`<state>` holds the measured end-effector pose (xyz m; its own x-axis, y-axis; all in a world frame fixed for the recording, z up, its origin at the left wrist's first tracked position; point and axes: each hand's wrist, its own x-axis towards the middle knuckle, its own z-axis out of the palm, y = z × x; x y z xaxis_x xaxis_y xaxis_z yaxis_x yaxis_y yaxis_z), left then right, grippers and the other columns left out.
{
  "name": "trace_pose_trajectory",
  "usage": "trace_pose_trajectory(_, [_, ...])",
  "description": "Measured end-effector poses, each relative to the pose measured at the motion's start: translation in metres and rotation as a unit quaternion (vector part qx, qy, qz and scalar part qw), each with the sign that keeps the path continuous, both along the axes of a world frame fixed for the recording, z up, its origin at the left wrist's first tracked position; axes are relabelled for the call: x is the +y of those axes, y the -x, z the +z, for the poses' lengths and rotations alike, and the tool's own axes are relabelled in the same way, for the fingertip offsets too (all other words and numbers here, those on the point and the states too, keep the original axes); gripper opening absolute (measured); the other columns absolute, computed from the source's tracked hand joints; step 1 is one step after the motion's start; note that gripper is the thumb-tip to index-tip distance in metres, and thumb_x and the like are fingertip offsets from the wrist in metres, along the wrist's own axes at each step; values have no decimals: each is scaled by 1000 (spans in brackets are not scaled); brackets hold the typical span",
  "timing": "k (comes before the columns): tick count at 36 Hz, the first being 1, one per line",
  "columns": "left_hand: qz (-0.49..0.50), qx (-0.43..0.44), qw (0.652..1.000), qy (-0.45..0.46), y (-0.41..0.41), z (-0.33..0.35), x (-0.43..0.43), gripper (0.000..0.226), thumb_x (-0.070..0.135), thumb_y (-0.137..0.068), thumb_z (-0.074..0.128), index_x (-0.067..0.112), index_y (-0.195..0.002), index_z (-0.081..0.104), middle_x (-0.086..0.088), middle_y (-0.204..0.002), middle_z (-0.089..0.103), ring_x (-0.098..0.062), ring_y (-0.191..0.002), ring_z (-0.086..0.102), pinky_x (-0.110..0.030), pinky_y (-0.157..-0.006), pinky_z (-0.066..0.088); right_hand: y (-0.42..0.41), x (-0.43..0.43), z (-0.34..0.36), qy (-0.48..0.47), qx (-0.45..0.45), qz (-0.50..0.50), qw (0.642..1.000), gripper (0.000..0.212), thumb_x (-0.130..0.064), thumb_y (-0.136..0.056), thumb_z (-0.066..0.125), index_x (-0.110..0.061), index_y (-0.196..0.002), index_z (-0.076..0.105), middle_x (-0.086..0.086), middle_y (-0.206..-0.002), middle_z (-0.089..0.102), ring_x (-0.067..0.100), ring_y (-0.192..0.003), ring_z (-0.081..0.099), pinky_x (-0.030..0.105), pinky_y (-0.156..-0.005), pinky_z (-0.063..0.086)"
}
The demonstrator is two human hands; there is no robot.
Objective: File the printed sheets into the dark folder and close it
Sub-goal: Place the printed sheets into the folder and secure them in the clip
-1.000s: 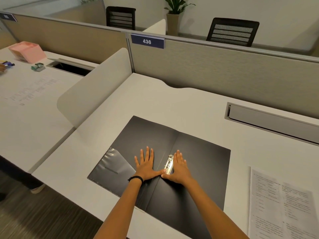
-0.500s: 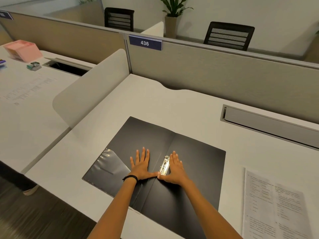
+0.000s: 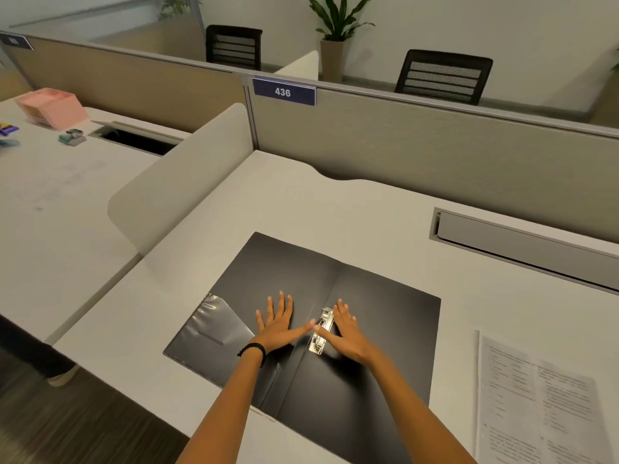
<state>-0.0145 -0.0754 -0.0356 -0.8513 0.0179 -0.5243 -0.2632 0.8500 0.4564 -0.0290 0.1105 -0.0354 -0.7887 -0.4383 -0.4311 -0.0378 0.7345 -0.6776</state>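
The dark folder lies open and flat on the white desk, its near edge hanging slightly over the desk front. A metal clip sits just right of the spine. My left hand lies flat on the left cover, fingers spread, thumb pointing at the clip. My right hand rests flat on the right cover, its thumb on the clip. A clear pocket is on the left cover's inner side. The printed sheets lie to the right of the folder, apart from it.
A grey partition with a "436" sign closes the back. A cable tray lid is set into the desk at the right. A curved side divider stands left. The neighbouring desk holds a pink box.
Both hands stay flat on the open folder; the thumbs have moved closer together at the clip. The camera has shifted slightly.
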Motion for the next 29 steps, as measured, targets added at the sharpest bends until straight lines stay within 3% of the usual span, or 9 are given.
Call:
trace_pose_trajectory(8, [7, 48, 999, -3, -4, -4, 1, 139, 101, -32, 2, 21, -144, -15, -2, -153, -27, -26, -138, -30, -52, -106, -24, -2, 8, -9, 45, 24, -21, 998, 72, -54, -92, 31, -17, -146, -1, 0, -156, -11, 12, -143, -13, 31, -113, -9])
trace_pose_trajectory(13, [16, 115, 993, 28, -18, -15, 1, 132, 100, -39, 5, 22, -145, -9, -2, -156, -18, -24, -141, -23, -50, -109, -21, -16, 18, -16, 110, 64, -42, 991, 46, -32, -100, 28, -22, -144, 20, -5, -155, 15, 3, -142, 6, 21, -115, -2])
trace_pose_trajectory(22, [65, 185, 980, 38, 2, -7, 19, 130, 98, -40, -4, 25, -146, 12, -2, -158, 2, -19, -145, -5, -55, -109, -19, -15, 21, -14, 166, 65, -84, 980, 41, -31, -100, 27, -25, -140, 33, -8, -150, 32, -3, -138, 20, 19, -115, 4])
trace_pose_trajectory(29, [84, 200, 976, 29, 13, -8, 28, 130, 98, -40, -3, 24, -146, 15, -1, -158, 5, -18, -145, -3, -55, -110, -18, -14, 22, -12, 178, 51, -111, 976, 42, -35, -99, 26, -26, -140, 32, -10, -149, 32, -8, -134, 22, 20, -116, 8])
